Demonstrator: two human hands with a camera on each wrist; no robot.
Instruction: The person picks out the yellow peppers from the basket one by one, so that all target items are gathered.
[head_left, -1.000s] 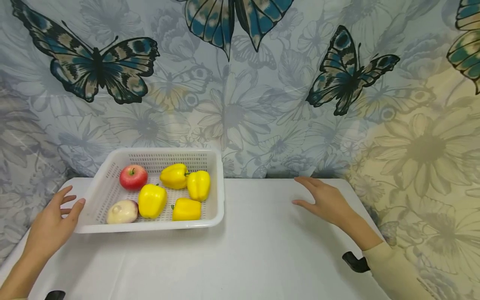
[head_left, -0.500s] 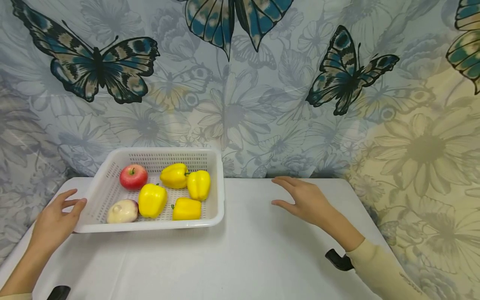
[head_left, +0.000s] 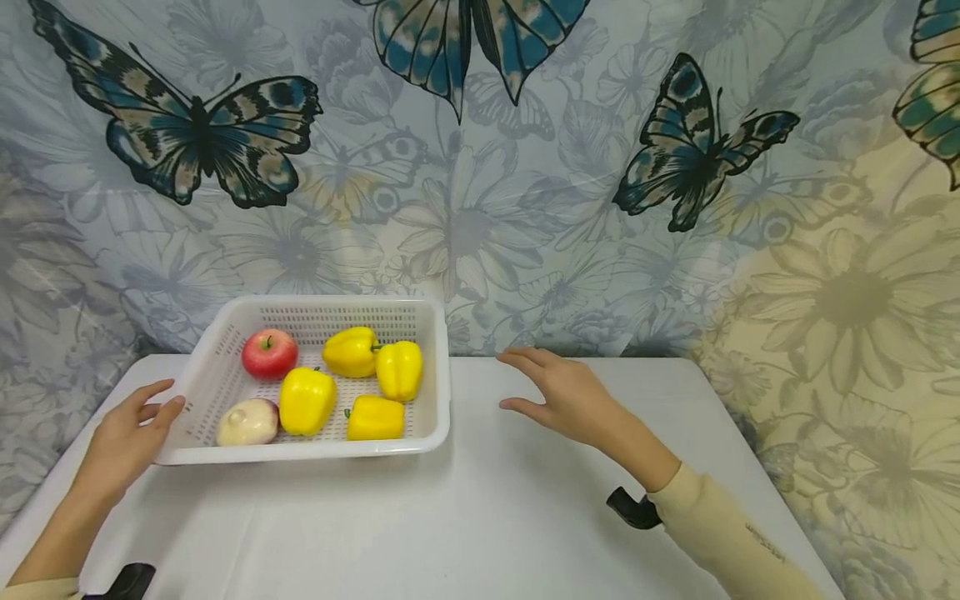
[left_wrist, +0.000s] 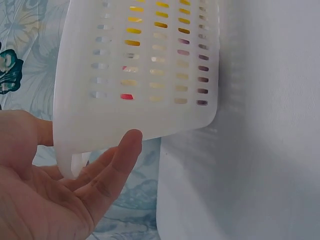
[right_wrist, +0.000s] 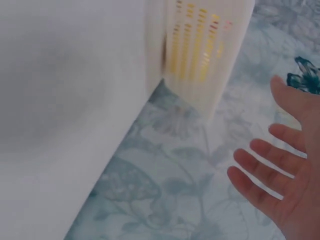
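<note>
A white perforated basket (head_left: 300, 451) holds a red apple (head_left: 269, 354), a pale round vegetable with a purplish side (head_left: 248, 422) and several yellow bell peppers (head_left: 307, 401). At its left end is my left hand (head_left: 120, 446), thumb at the rim and fingers loosely bent; the left wrist view shows the hand (left_wrist: 65, 195) beside the basket's end wall (left_wrist: 110, 125), with part of it behind the rim. My right hand (head_left: 573, 400) is over the table right of the basket, apart from it. Its fingers are spread with nothing between them, as the right wrist view shows (right_wrist: 287, 170).
The basket stands at the back left of a white-covered table (head_left: 420, 533). Behind the table hangs a floral cloth with butterflies (head_left: 465, 225). Black straps or mounts (head_left: 634, 509) show by both wrists.
My right hand has moved left, towards the basket. My left hand has shifted slightly right against the basket's left end. The basket's contents keep their arrangement.
</note>
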